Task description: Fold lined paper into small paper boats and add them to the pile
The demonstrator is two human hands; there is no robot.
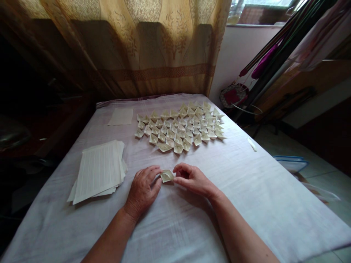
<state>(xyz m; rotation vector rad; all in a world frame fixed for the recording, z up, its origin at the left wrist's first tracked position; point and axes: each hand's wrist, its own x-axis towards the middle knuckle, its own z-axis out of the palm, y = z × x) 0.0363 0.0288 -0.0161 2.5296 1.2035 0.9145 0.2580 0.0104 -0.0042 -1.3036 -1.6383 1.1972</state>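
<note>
A small folded paper boat sits low over the cloth between my two hands. The fingertips and thumb of my left hand grip its left end. At its right end, my right hand pinches the point with the thumb, while its index finger curls just above. Beyond my hands, many similar paper boats stand packed in uneven rows. To the left lies an untidy stack of printed paper sheets.
A single paper sheet lies at the far left of the cloth-covered table. A small white sliver rests near the right edge. A patterned curtain hangs behind the table. A round bag stands beyond the far right corner.
</note>
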